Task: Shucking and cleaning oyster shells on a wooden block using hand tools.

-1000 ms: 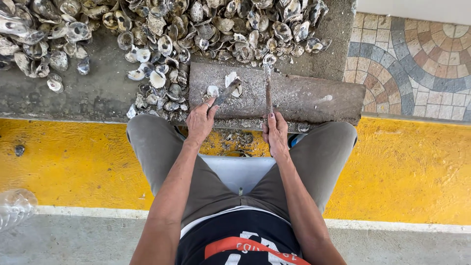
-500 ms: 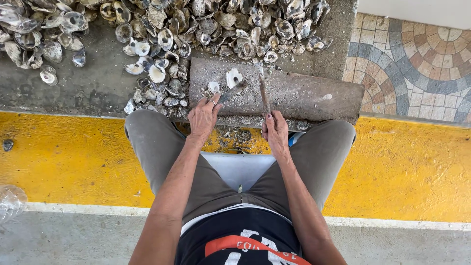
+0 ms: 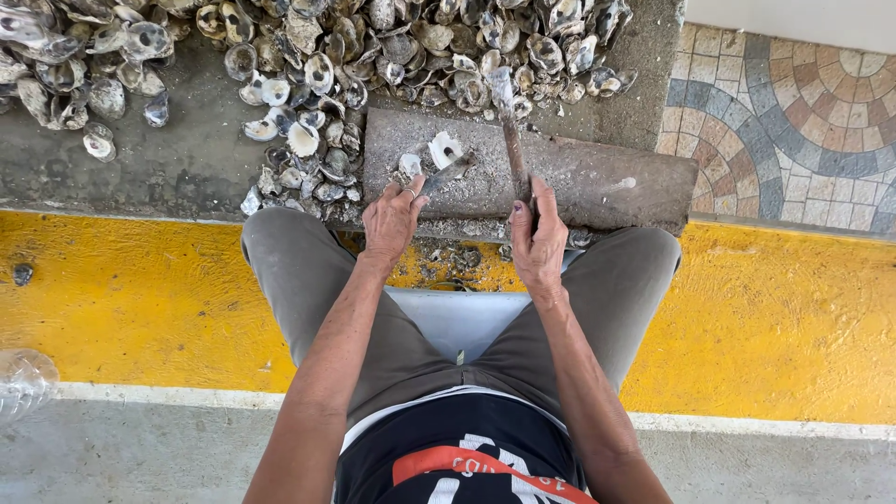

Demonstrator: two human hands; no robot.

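Note:
I sit with my knees apart before a grey stone block (image 3: pixel 597 177). My left hand (image 3: pixel 392 219) pins an oyster shell (image 3: pixel 446 173) flat on the block, fingers closed on its near end. A white shell piece (image 3: pixel 444 147) lies just beyond it. My right hand (image 3: pixel 539 238) grips the handle of a small hammer (image 3: pixel 511 140), whose head is raised over the far edge of the block, above the shell pile.
A large heap of empty oyster shells (image 3: pixel 373 47) covers the concrete beyond the block. A white bucket (image 3: pixel 457 317) stands between my legs. Yellow painted kerb (image 3: pixel 121 299) runs left and right. Patterned tiles (image 3: pixel 793 103) lie at the right. A plastic bottle (image 3: pixel 23 383) lies lower left.
The hammer has swung up and away from me, its head now above the shell heap. My left hand keeps hold of the shell on the block.

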